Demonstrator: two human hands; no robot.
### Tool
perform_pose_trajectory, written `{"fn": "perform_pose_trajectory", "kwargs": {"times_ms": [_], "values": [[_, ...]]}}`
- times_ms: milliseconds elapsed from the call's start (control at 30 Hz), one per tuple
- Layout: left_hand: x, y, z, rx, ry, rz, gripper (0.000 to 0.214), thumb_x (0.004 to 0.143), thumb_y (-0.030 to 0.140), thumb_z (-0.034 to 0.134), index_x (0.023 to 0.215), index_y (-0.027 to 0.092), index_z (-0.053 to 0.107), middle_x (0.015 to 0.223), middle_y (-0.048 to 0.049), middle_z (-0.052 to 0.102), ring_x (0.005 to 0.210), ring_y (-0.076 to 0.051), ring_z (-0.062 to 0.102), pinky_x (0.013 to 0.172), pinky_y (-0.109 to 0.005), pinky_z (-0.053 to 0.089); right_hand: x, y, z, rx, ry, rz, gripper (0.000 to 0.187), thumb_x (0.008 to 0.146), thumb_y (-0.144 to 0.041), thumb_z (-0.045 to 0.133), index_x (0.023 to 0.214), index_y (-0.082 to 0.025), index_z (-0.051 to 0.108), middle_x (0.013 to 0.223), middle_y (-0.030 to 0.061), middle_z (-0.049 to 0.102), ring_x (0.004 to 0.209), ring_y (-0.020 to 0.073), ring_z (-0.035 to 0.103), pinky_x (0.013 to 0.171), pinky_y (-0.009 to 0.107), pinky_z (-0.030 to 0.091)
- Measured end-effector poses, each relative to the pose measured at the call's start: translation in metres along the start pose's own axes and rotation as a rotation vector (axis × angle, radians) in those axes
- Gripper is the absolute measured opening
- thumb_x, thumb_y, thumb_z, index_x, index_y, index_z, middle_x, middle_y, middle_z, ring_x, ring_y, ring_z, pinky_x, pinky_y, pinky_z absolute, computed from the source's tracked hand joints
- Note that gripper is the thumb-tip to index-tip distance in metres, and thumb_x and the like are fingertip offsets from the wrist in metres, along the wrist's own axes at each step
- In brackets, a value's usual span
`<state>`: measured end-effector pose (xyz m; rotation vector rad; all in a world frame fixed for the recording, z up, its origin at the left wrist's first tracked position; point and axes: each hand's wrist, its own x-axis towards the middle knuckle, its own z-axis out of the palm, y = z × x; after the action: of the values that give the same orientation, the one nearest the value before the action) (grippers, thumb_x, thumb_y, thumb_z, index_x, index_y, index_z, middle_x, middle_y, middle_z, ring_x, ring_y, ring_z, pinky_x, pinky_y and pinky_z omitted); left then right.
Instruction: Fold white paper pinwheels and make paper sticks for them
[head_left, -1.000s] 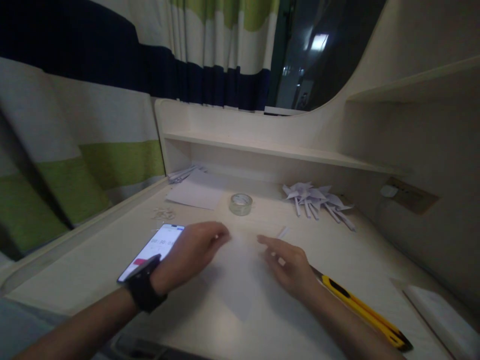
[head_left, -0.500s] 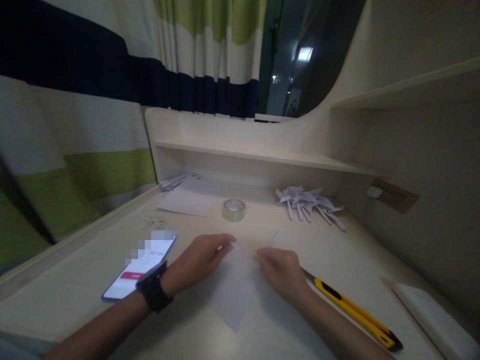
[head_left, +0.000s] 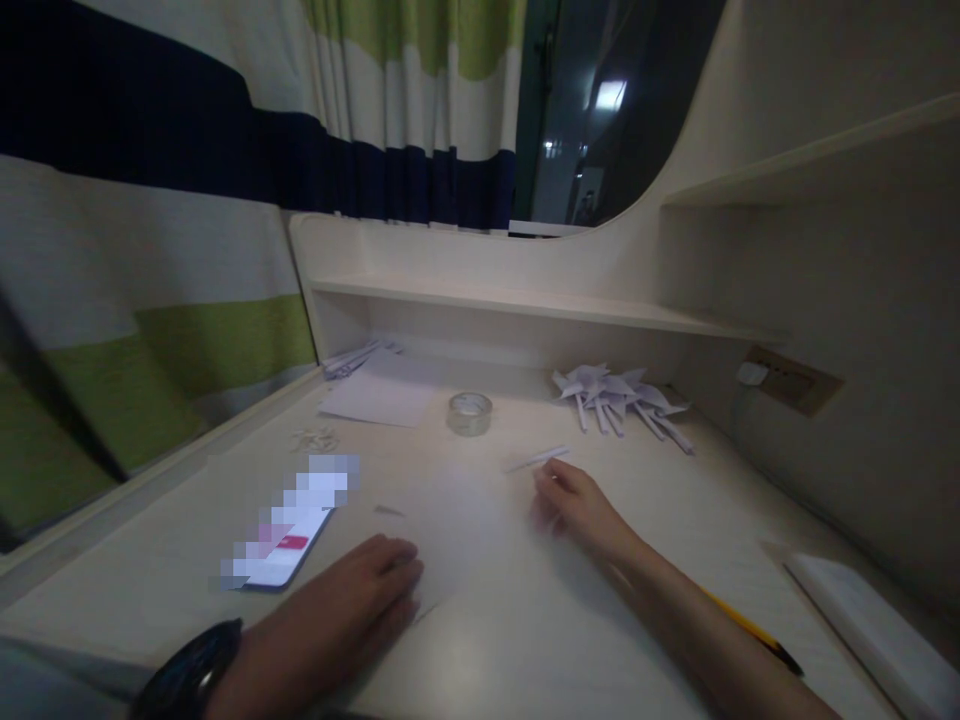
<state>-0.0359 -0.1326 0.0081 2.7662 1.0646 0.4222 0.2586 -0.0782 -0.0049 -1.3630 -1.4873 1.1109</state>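
Note:
My left hand (head_left: 367, 595) is low on the desk, fingers curled together at a pale sheet of paper (head_left: 457, 530). Only faint edges of this sheet show, and the fingers partly cover it. My right hand (head_left: 576, 508) is farther right, fingers loosely bent and apart, the lower ones smeared by motion; I see nothing between them. Just beyond its fingertips lies a thin rolled paper stick (head_left: 541, 458). Under my right forearm, a yellow utility knife (head_left: 750, 625) is mostly hidden.
Clear tape roll (head_left: 470, 414) stands mid-desk. Several paper pinwheels (head_left: 619, 395) lie back right; paper sheets (head_left: 382, 388) and rolled sticks (head_left: 358, 358) back left. Small white pieces (head_left: 315, 439) lie near a lit phone (head_left: 300, 530). A white box-like object (head_left: 862, 620) sits at right.
My left hand has moved down and toward me, with the paper no longer standing up between both hands. My right hand has shifted slightly right and up, away from the paper, beside the paper stick.

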Motion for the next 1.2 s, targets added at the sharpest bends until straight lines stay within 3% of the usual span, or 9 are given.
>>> {"fn": "perform_pose_trajectory", "kwargs": {"times_ms": [67,167,300,533,633,767,900,1000,1200], "values": [[-0.005,0.011,0.006,0.037,-0.006,-0.017,0.023,0.086,0.018,0.047,0.104,0.018,0.062,0.107,-0.0093,0.066,0.096,-0.022,0.061,0.084,-0.037,0.052,0.0,0.003,0.003,0.072,-0.054,0.039,0.038,0.079,-0.057,0.051,0.072,-0.019,0.045,0.057,-0.0003,0.06,0.046,0.0129,0.058,0.042,0.022,0.043],[-0.011,0.022,0.013,0.11,0.042,0.072,0.033,0.083,0.024,0.055,0.115,0.016,0.058,0.117,-0.0123,0.063,0.11,-0.029,0.056,0.09,-0.045,0.05,-0.001,0.008,0.009,0.173,-0.137,0.094,0.039,0.076,-0.055,0.057,0.071,-0.019,0.047,0.061,0.002,0.062,0.05,0.0135,0.059,0.047,0.026,0.046],[-0.012,0.03,0.021,0.136,0.082,0.151,0.048,0.078,0.029,0.063,0.123,0.014,0.053,0.123,-0.0132,0.061,0.108,-0.027,0.06,0.086,-0.039,0.053,0.0,0.014,0.014,0.196,-0.133,0.07,0.035,0.076,-0.051,0.061,0.069,-0.018,0.051,0.068,0.0041,0.063,0.057,0.0137,0.059,0.053,0.027,0.046],[0.003,0.027,0.036,0.301,0.211,0.25,0.03,0.087,0.03,0.051,0.114,0.017,0.057,0.113,-0.0103,0.067,0.1,-0.025,0.064,0.081,-0.038,0.056,0.002,0.008,0.007,-0.237,0.082,-0.181,0.028,0.083,-0.041,0.053,0.068,-0.017,0.056,0.067,0.0022,0.061,0.063,0.0142,0.055,0.058,0.025,0.04],[0.01,0.021,0.046,0.369,0.272,0.284,0.028,0.095,0.028,0.038,0.106,0.015,0.059,0.101,-0.0098,0.071,0.089,-0.022,0.068,0.069,-0.032,0.059,-0.006,0.0,0.01,-0.315,0.03,-0.226,0.027,0.088,-0.037,0.047,0.072,-0.017,0.058,0.07,0.0022,0.063,0.065,0.0139,0.056,0.059,0.024,0.039],[0.016,0.018,0.064,0.43,0.313,0.34,0.032,0.097,0.022,0.031,0.099,0.012,0.061,0.094,-0.0112,0.072,0.088,-0.025,0.068,0.066,-0.035,0.058,-0.015,-0.003,0.019,-0.425,-0.032,-0.239,0.028,0.09,-0.032,0.047,0.068,-0.017,0.054,0.065,0.0002,0.059,0.06,0.0121,0.052,0.056,0.022,0.035],[0.022,0.023,0.076,0.401,0.259,0.286,0.03,0.096,0.028,0.039,0.101,0.008,0.061,0.101,-0.0152,0.069,0.095,-0.027,0.065,0.074,-0.038,0.056,-0.018,-0.001,0.023,-0.509,-0.031,-0.311,0.028,0.092,-0.035,0.044,0.072,-0.018,0.053,0.065,-0.0014,0.056,0.06,0.0116,0.05,0.055,0.022,0.032],[0.03,0.027,0.079,0.376,0.194,0.241,0.022,0.093,0.02,0.045,0.098,0.008,0.063,0.102,-0.0154,0.068,0.097,-0.026,0.064,0.077,-0.038,0.056,-0.019,0.001,0.024,-0.556,-0.093,-0.379,0.028,0.094,-0.036,0.041,0.076,-0.019,0.053,0.067,-0.0014,0.056,0.061,0.0117,0.05,0.056,0.022,0.032],[0.043,0.034,0.065,0.323,-0.047,0.209,0.019,0.087,0.009,0.049,0.101,0.007,0.061,0.101,-0.016,0.068,0.088,-0.027,0.065,0.071,-0.041,0.056,-0.017,0.005,0.025,-0.559,-0.109,-0.382,0.03,0.094,-0.038,0.041,0.073,-0.02,0.052,0.066,-0.0011,0.056,0.061,0.0128,0.051,0.057,0.023,0.032]]}}
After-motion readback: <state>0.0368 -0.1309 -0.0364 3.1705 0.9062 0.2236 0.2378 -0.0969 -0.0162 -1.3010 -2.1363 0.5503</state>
